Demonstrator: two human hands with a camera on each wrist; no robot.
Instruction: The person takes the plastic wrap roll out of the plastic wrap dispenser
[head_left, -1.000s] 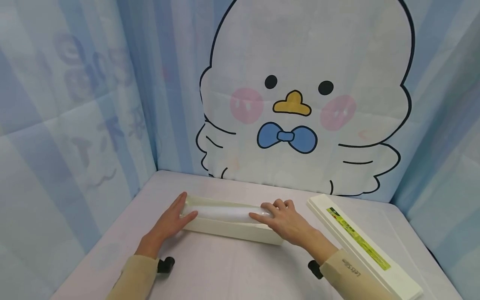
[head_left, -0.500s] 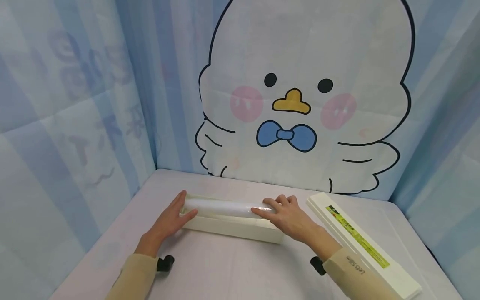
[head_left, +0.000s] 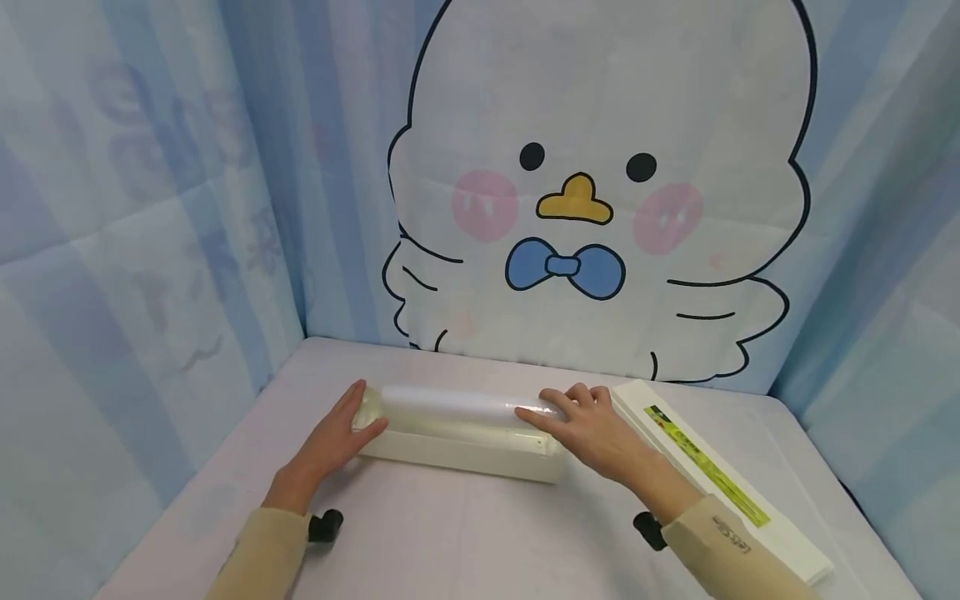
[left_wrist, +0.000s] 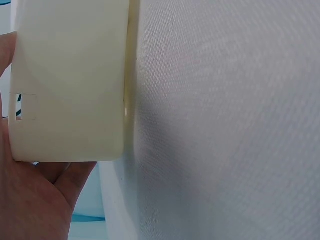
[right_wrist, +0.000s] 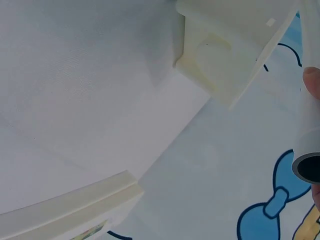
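A long, open cream box (head_left: 461,458) stands on the table, and my left hand (head_left: 326,450) holds its left end, thumb at the near rim and fingers behind. The box's smooth outer wall (left_wrist: 70,85) fills much of the left wrist view. My right hand (head_left: 596,433) grips the right end of a white cling film roll (head_left: 457,404), raised above the box's far side and roughly level. The right wrist view shows the hollow dark end of the roll (right_wrist: 307,125), a fingertip pressed on its side, and the box's end wall (right_wrist: 220,55) apart from it.
A long cream lid (head_left: 780,533) with a yellow-green label lies slantwise on the right of the table, partly behind the right forearm. Behind the table hangs a curtain (head_left: 570,333) printed with a cartoon bird, and striped curtains close off both sides.
My right hand has lifted the cling film roll up from inside the box and moved slightly right, so the box's inside now shows. My left hand keeps its hold on the box.
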